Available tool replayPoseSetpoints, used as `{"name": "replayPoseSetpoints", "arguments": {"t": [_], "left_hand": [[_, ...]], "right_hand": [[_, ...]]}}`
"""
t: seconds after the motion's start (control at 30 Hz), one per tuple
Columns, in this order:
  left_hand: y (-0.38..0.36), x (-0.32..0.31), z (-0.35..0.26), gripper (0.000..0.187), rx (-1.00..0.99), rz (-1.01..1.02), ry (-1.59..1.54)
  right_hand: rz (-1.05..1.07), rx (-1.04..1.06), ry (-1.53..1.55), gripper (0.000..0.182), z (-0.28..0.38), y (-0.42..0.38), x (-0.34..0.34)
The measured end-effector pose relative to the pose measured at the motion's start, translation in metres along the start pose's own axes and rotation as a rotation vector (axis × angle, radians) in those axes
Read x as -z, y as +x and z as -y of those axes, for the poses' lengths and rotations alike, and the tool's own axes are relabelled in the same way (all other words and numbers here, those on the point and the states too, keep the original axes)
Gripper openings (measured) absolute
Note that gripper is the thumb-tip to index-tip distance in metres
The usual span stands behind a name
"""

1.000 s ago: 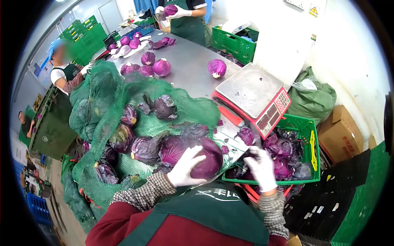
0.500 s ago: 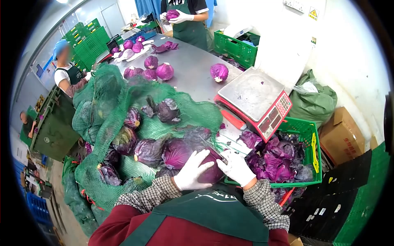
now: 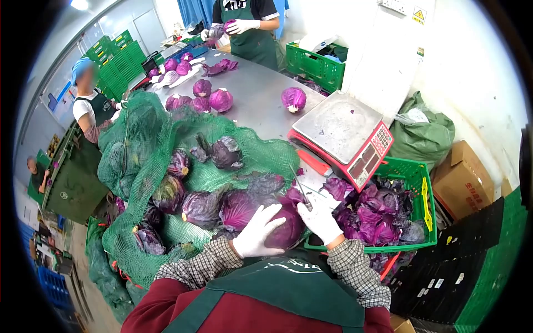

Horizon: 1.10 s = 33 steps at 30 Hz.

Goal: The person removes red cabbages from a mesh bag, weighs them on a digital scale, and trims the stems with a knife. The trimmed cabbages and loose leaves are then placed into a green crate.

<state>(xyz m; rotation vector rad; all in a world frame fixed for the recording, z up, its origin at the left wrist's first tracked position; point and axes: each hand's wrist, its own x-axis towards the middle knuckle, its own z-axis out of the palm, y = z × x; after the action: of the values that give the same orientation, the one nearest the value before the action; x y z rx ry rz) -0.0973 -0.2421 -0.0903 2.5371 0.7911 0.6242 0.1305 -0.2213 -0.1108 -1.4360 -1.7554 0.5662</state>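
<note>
My left hand (image 3: 258, 230), in a white glove, is pressed against the side of a red cabbage (image 3: 288, 226) close to my apron, thumb and fingers spread over it. My right hand (image 3: 320, 222), also gloved, grips a knife (image 3: 301, 187) just right of that cabbage. The thin blade points up and away from me. A loose leaf stands at the cabbage's top, near the blade. Left of my hands, several untrimmed red cabbages (image 3: 202, 207) lie on a green mesh bag (image 3: 261, 147).
A red scale (image 3: 338, 125) stands ahead on the right, with a red-handled tool (image 3: 313, 162) beside it. The green crate (image 3: 425, 233) at my right holds purple leaves. Trimmed cabbages (image 3: 221, 100) sit across the metal table (image 3: 255, 105). A co-worker (image 3: 247, 33) stands at the far end.
My right hand has turned the knife from slanting left across the cabbage to pointing more upward. A leaf now stands out at the cabbage's top. My left hand stays on the cabbage.
</note>
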Motion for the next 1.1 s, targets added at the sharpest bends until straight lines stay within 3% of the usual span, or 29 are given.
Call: {"name": "replayPoseSetpoints", "arguments": {"t": [0.07, 0.17, 0.2, 0.23, 0.3, 0.33, 0.37, 0.43, 0.47, 0.5, 0.57, 0.67, 0.73, 0.77, 0.83, 0.97, 1.03, 1.1], "left_hand": [[0.0, 0.001, -0.002, 0.09, 0.003, 0.007, 0.004], [0.001, 0.003, -0.001, 0.089, 0.027, 0.024, 0.011], [-0.001, 0.006, -0.001, 0.087, 0.01, 0.042, -0.005], [-0.004, 0.007, 0.001, 0.088, -0.024, 0.043, -0.011], [-0.003, 0.019, -0.002, 0.09, 0.035, 0.117, 0.004], [-0.003, 0.023, -0.002, 0.094, 0.073, 0.095, -0.015], [0.001, 0.032, -0.007, 0.098, 0.13, 0.16, 0.07], [0.011, 0.045, -0.019, 0.102, 0.075, 0.242, 0.246], [0.015, 0.049, -0.027, 0.105, 0.04, 0.31, 0.351], [0.015, 0.049, -0.03, 0.104, 0.047, 0.367, 0.413], [0.002, 0.046, -0.006, 0.102, 0.039, 0.306, 0.18], [-0.025, 0.05, 0.025, 0.104, 0.172, 0.142, -0.096], [-0.04, 0.043, 0.037, 0.104, 0.379, -0.024, -0.37], [-0.04, 0.041, 0.036, 0.102, 0.517, -0.068, -0.481], [-0.033, 0.033, 0.035, 0.1, 0.627, -0.201, -0.873], [0.012, 0.032, -0.001, 0.102, 0.356, -0.143, -0.768], [0.025, 0.017, -0.005, 0.102, 0.431, -0.172, -0.926], [0.029, 0.005, 0.005, 0.102, 0.512, -0.233, -0.862]], "right_hand": [[0.1, -0.013, 0.15, 0.036, 0.036, 0.002, 0.019], [0.061, 0.038, -0.091, 0.041, -0.007, 0.001, -0.009], [0.157, -0.051, -0.262, 0.044, -0.036, 0.007, -0.004], [0.134, -0.035, -0.254, 0.044, -0.054, 0.002, -0.011], [-0.174, 0.089, -0.052, 0.041, -0.062, -0.009, -0.029], [-0.139, 0.065, -0.042, 0.039, -0.026, -0.009, -0.011], [0.102, -0.142, 0.099, 0.04, 0.006, -0.004, 0.008], [0.094, -0.028, 0.19, 0.036, 0.012, -0.002, -0.009], [-0.02, 0.088, 0.083, 0.034, 0.013, 0.001, -0.021], [0.045, -0.027, 0.115, 0.035, 0.012, 0.002, -0.021], [0.181, -0.257, 0.169, 0.035, 0.028, 0.009, 0.001], [-0.256, 0.136, -0.156, 0.03, -0.054, -0.012, -0.031], [-0.322, -0.083, 0.045, 0.022, -0.069, -0.023, -0.017], [-0.185, -0.368, 0.276, 0.017, -0.054, -0.033, 0.011], [-0.198, -0.325, 0.149, 0.023, -0.034, -0.048, 0.057], [-0.388, -0.471, 0.117, 0.023, -0.071, -0.077, 0.1], [-0.526, -0.585, 0.097, 0.036, -0.1, -0.086, 0.122], [-0.647, -0.621, 0.099, 0.055, -0.126, -0.099, 0.141]]}}
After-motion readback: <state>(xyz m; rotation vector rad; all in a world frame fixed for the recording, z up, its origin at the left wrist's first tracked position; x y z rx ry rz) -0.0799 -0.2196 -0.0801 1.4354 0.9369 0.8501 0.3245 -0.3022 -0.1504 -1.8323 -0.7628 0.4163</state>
